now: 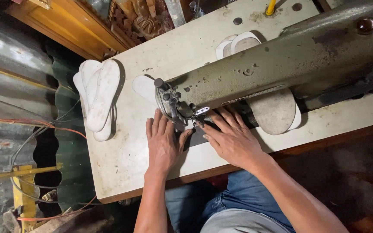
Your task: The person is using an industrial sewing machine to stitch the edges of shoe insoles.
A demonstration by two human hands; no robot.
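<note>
Head view: flat hands (164,142) (232,140) press dark piece (196,137) under metal sewing machine (281,64)

near edge: bare counter (121,164) left of both hands
left edge: insole stack (99,97) blocks
middle: sewing machine (281,60) overhangs

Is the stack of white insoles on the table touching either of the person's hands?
No, the stack of white insoles lies apart at the table's far left, while both hands rest by the sewing machine needle.
</note>
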